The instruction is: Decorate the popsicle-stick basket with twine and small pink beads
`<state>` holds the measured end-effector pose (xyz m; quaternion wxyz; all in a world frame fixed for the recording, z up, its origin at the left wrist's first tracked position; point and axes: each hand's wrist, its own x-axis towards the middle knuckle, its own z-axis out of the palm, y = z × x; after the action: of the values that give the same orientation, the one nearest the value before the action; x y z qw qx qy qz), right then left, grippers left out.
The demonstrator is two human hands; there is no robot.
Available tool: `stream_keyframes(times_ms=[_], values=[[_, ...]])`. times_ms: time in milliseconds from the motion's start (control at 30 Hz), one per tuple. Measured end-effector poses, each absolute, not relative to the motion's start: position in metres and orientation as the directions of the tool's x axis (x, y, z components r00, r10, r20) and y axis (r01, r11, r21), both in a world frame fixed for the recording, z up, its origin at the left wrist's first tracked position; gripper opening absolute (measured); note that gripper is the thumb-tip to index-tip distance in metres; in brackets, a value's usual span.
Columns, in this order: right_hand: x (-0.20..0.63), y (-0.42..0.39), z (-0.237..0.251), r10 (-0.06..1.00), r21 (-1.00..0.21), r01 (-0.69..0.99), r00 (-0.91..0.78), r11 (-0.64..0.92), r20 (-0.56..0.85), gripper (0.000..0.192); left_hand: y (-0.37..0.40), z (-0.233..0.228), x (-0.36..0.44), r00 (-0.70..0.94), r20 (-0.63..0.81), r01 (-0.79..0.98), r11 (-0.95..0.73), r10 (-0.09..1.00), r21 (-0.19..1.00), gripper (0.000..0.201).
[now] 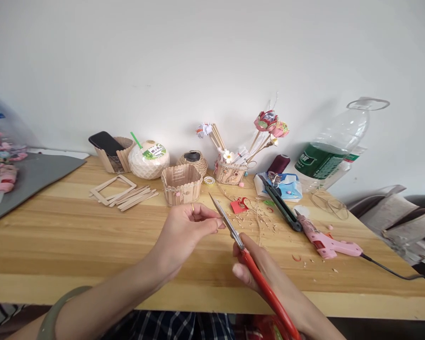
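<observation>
My right hand (257, 262) grips a pair of red-handled scissors (257, 271), blades pointing up and to the left. Close to the blades, my left hand (186, 231) has thumb and fingers pinched together; what sits in that pinch is too small to make out. Both hands are above the front half of the wooden table (92, 255). Just beyond my left hand stands a small box of craft sticks (182, 185) with tiny beads on its front. Past the scissors lie a red paper scrap (239, 205) and scattered small shavings.
Loose craft sticks (136, 197) and a stick frame lie left, near a wrapped coconut (149, 160). Behind are a twine spool (193, 163) and a decorated flower holder (230, 172). At right are a green utility knife (279, 203), a corded pink glue gun (329, 241) and a large bottle (322, 156).
</observation>
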<state>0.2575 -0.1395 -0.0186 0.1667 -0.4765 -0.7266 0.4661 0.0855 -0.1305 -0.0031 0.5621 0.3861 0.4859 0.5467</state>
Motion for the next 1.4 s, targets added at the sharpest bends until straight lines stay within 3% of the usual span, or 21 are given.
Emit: stream_keyframes(times_ms=[133,300,433,600,1033,1400], values=[[0.257,-0.141,-0.019,0.874,-0.833,0.548,-0.441,0.081,-0.205,0.049,-0.130,-0.002,0.084,-0.054,-0.137,-0.234,0.121,0.989,0.965,0.006],[0.257,-0.135,-0.025,0.892,-0.898,0.440,-0.408,0.003,-0.196,0.040,-0.129,0.001,0.078,0.038,-0.167,-0.237,0.172,0.985,0.956,0.003],[0.249,-0.130,-0.022,0.951,-0.958,0.287,-0.302,0.027,-0.064,0.020,-0.131,0.002,0.077,0.072,-0.173,-0.186,0.183,0.982,0.965,0.002],[0.236,-0.129,-0.016,0.967,-0.984,0.144,-0.243,0.108,0.070,0.016,-0.134,0.000,0.080,0.087,-0.148,-0.098,0.157,0.985,0.983,0.005],[0.233,-0.130,-0.018,0.961,-0.970,0.159,-0.238,0.183,0.142,0.015,-0.134,-0.001,0.079,0.158,-0.129,-0.027,0.135,0.979,0.991,0.005],[0.230,-0.138,-0.014,0.984,-0.990,0.033,-0.124,0.134,0.129,0.022,-0.148,-0.022,0.089,0.013,-0.114,-0.274,0.114,0.993,0.955,0.008]])
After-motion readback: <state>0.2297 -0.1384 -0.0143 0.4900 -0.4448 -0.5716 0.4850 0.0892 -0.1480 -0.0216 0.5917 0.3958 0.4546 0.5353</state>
